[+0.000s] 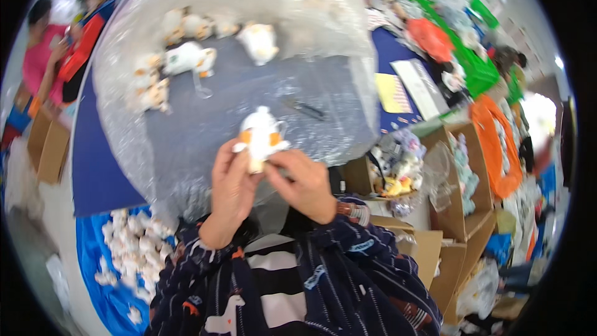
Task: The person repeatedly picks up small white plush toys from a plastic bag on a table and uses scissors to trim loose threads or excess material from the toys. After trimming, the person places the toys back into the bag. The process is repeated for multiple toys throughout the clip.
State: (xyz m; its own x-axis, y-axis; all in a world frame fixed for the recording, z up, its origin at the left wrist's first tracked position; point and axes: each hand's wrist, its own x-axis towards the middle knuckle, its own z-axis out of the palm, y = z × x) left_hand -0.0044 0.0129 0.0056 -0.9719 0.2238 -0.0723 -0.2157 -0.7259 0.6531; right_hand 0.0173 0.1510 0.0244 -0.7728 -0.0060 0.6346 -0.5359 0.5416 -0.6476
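A small white plush toy [262, 126] with orange patches is held between both hands, just above the plastic-covered table. My left hand [231, 182] closes its fingers on the toy's lower left side. With thumb and fingers, my right hand [301, 182] pinches its lower right edge. A thin pale loop shows at the toy's right side. Beyond it lies a dark slim tool [306, 109], perhaps thread snips, too blurred to name surely. Similar plush toys lie farther off: one alone [258, 43], one with a string loop [188, 59], and several others [152, 90] at the left.
Clear plastic sheeting [311, 12] covers the blue table [99, 177]. At lower left, a blue bag [90, 286] holds many white plush pieces [134, 242]. Cardboard boxes [463, 199] with plush toys stand at right. A person in pink [43, 56] is at far left.
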